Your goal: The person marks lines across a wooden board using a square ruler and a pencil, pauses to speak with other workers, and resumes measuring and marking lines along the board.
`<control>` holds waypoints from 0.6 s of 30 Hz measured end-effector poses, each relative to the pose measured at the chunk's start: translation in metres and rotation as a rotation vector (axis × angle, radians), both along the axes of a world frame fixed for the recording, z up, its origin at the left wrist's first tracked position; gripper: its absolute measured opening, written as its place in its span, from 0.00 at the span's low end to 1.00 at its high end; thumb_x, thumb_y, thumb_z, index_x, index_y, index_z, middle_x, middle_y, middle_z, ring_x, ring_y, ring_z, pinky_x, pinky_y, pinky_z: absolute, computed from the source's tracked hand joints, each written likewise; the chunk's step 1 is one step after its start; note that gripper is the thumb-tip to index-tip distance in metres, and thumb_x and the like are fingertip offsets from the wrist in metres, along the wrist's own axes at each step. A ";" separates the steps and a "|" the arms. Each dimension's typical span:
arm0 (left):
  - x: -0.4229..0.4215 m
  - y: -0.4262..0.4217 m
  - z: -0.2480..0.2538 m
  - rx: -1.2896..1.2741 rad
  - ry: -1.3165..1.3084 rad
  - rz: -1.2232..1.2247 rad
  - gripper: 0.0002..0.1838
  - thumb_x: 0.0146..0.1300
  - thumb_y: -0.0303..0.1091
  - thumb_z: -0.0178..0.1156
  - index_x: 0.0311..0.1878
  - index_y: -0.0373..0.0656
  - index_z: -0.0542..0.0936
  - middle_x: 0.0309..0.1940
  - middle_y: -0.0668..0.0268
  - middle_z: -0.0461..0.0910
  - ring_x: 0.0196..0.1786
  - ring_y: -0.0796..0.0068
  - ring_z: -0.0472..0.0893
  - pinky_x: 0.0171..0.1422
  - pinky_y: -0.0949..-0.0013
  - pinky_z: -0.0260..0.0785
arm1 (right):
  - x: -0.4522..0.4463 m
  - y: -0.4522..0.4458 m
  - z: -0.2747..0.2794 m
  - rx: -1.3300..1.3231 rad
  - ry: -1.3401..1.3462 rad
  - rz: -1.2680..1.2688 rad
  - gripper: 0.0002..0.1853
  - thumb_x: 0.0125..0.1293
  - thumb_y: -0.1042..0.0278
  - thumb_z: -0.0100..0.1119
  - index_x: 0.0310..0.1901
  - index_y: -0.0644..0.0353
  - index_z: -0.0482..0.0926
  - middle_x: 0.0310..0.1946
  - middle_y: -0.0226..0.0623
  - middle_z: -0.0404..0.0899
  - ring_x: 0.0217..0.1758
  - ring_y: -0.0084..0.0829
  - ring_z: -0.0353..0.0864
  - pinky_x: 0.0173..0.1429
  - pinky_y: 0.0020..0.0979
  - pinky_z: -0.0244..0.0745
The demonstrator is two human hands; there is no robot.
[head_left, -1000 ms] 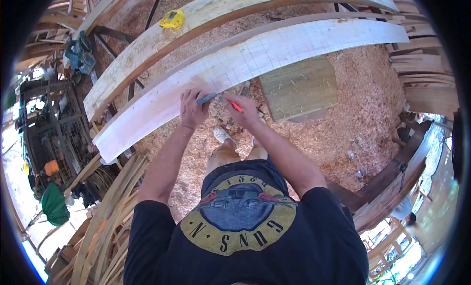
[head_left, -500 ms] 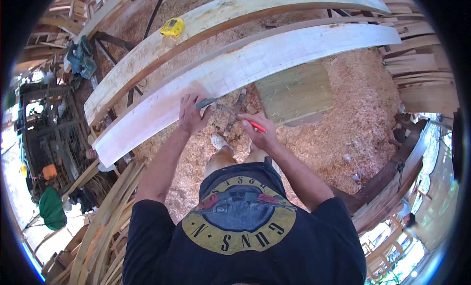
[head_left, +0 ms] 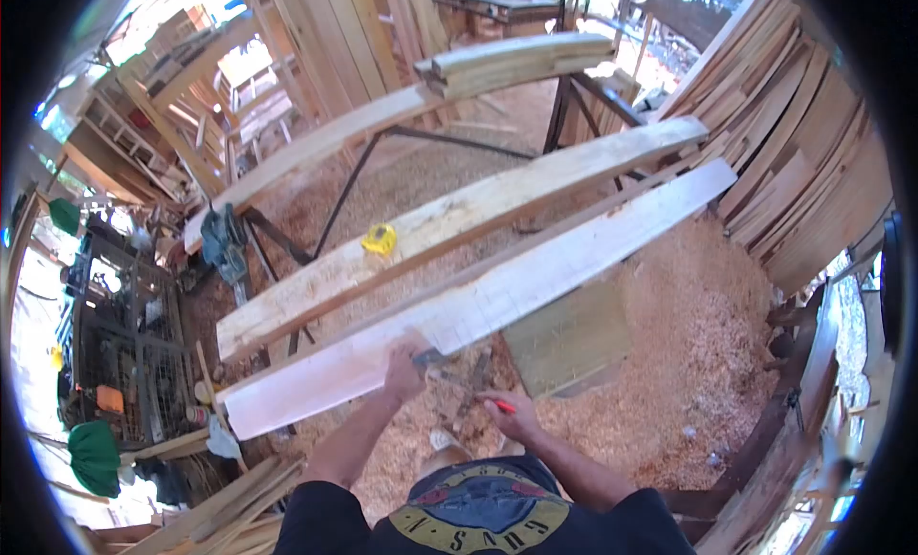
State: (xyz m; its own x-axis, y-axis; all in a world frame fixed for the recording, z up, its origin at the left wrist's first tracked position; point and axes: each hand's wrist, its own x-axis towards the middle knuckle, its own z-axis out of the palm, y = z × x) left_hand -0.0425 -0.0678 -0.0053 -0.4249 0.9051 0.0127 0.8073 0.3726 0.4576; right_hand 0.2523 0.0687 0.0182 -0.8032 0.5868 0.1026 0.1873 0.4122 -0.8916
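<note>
My left hand point(head_left: 404, 371) is at the near edge of a pale, gently curved plank point(head_left: 545, 285). Its fingers lie over the wood and grip a grey-handled square point(head_left: 426, 358); the exact form of that tool is hard to make out. Faint lines cross the plank's face near it. Lower and to the right, my right hand point(head_left: 516, 419) is closed around a red pencil point(head_left: 503, 405), apart from the wood. Beyond the plank, a yellow tape measure point(head_left: 380, 239) rests on a second curved beam point(head_left: 478, 208).
Wood shavings point(head_left: 688, 364) cover the ground, where a flat board point(head_left: 569, 340) lies. Stacked curved timbers point(head_left: 794, 144) fill the right side. A third beam point(head_left: 316, 149) and dark metal stand legs point(head_left: 359, 177) are farther back. A wire-mesh rack point(head_left: 134, 330) stands left.
The view has tilted up, so more of the workshop's far side shows and the planks sit lower. My hands keep the square and the pencil, with little movement relative to the plank.
</note>
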 end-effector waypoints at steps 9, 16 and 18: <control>0.010 0.005 0.029 0.057 0.028 -0.034 0.15 0.67 0.37 0.64 0.54 0.42 0.81 0.54 0.52 0.79 0.61 0.44 0.76 0.66 0.41 0.67 | 0.014 -0.001 0.012 -0.098 -0.052 -0.052 0.12 0.73 0.61 0.70 0.52 0.56 0.91 0.46 0.45 0.93 0.49 0.43 0.94 0.54 0.39 0.88; 0.057 -0.015 0.093 0.015 -0.254 0.049 0.16 0.75 0.35 0.63 0.61 0.41 0.76 0.49 0.51 0.83 0.46 0.42 0.85 0.50 0.43 0.77 | 0.039 0.009 -0.013 -0.509 -0.156 -0.227 0.13 0.80 0.65 0.64 0.57 0.60 0.89 0.43 0.32 0.93 0.43 0.21 0.89 0.50 0.28 0.84; 0.067 -0.021 0.110 0.079 -0.281 0.016 0.16 0.76 0.35 0.64 0.61 0.41 0.76 0.46 0.51 0.84 0.42 0.43 0.86 0.49 0.44 0.78 | 0.047 0.015 -0.014 -0.558 -0.167 -0.267 0.14 0.77 0.60 0.66 0.56 0.57 0.90 0.40 0.35 0.93 0.43 0.23 0.91 0.52 0.32 0.85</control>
State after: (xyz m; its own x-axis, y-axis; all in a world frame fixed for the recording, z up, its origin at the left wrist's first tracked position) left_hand 0.0247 -0.0893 0.1049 -0.4356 0.8994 -0.0370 0.6394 0.3381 0.6905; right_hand 0.2997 0.0836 0.0044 -0.6007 0.6980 -0.3898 0.3743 -0.1853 -0.9086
